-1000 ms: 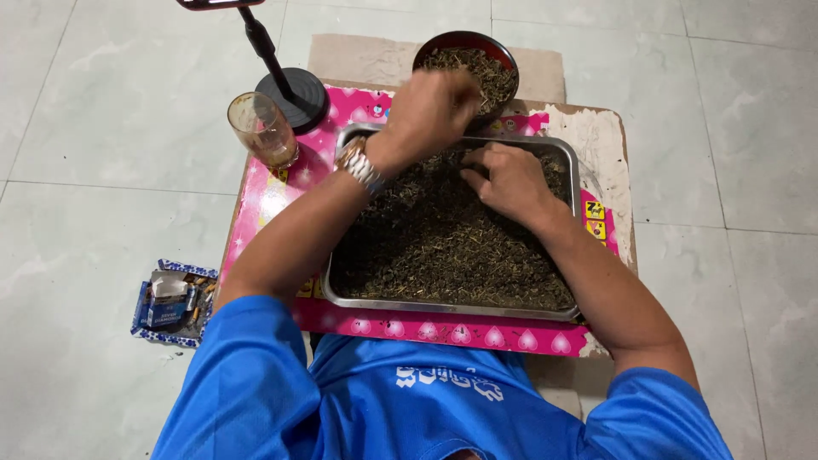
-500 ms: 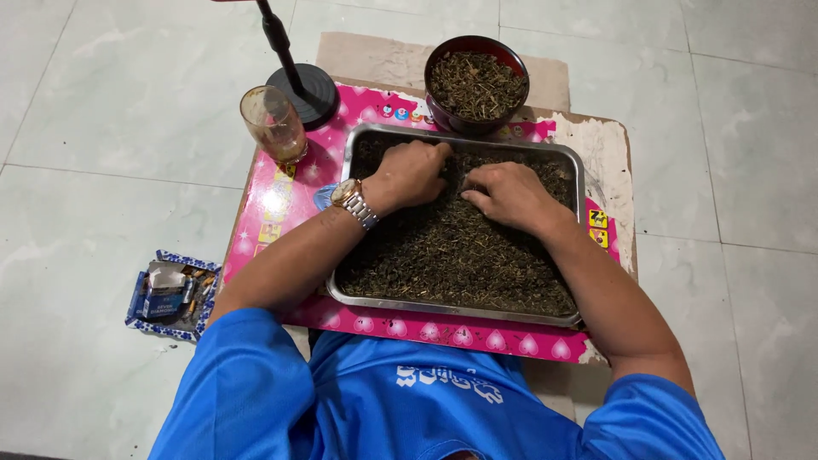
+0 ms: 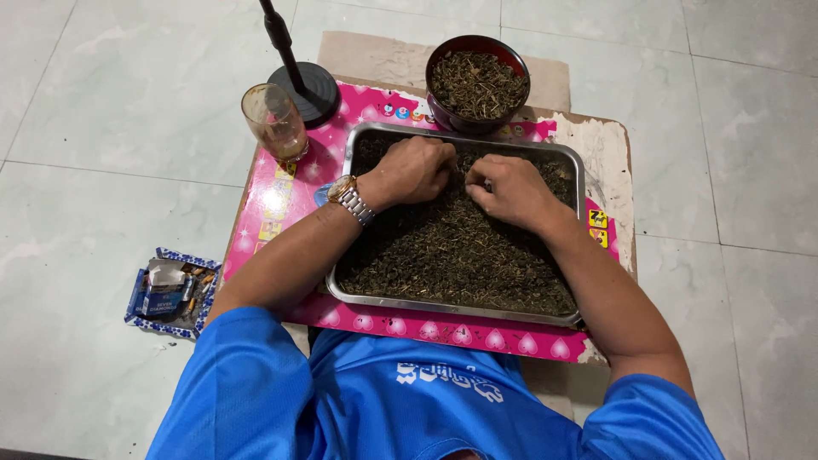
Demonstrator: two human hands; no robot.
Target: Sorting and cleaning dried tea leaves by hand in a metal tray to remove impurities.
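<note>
Blue shirt (image 3: 426, 400): nearest the camera, at the bottom edge.
Pink mat (image 3: 443, 328): heart-patterned, under the tray on a low table.
Metal tray (image 3: 581, 183): rectangular, full of dried leaves (image 3: 443, 255), dark, loose and spread wall to wall.
Left hand (image 3: 413, 170): curled into a loose fist, knuckles up, fingertips buried in the leaves at the far end; wristwatch (image 3: 349, 198) on the wrist.
Right hand (image 3: 509, 189): just beside the left, fingers bent down and pinching into the same heap.
Handling: likely light, dry, crumbly, easily scattered; best taken in small pinches or scooped in a cupped palm, not squeezed hard.
Glass (image 3: 274, 122): far left on the mat, fragile-looking, apart from the tray.
Bowl (image 3: 477, 81): dark red, heaped with similar leaves, just beyond the tray.
Black stand (image 3: 305, 89): round base behind the glass.
Floor left: small packet (image 3: 169, 290) on tiles.
</note>
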